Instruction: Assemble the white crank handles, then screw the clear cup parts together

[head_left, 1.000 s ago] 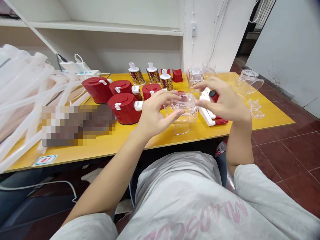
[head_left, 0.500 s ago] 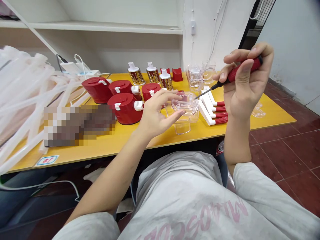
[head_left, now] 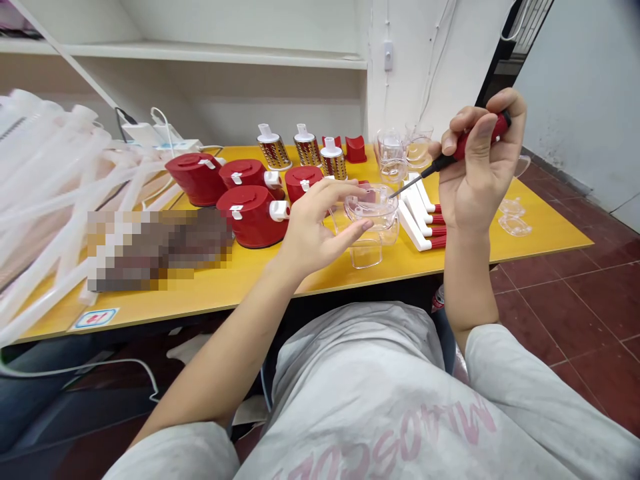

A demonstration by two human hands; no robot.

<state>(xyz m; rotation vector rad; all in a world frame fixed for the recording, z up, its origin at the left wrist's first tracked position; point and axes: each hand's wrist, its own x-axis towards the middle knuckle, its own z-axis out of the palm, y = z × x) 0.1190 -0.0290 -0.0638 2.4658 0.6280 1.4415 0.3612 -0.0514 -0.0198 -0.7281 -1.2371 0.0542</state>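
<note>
Head view: a clear plastic housing [head_left: 371, 207] is held by the left hand [head_left: 320, 223]; a screwdriver [head_left: 440, 165] is clamped in the right hand [head_left: 477, 167], apart at two o'clock.

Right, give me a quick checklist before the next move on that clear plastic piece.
Red-handled screwdriver in right hand: ok, gripped by the handle.
Left hand on clear plastic housing: ok, fingers and thumb at its rim.
Screwdriver tip at the housing: cannot tell whether it touches.
White bars with red ends beside the housing: ok, apart from it.
Clear square container under the housing: cannot tell whether the housing rests on it.
</note>
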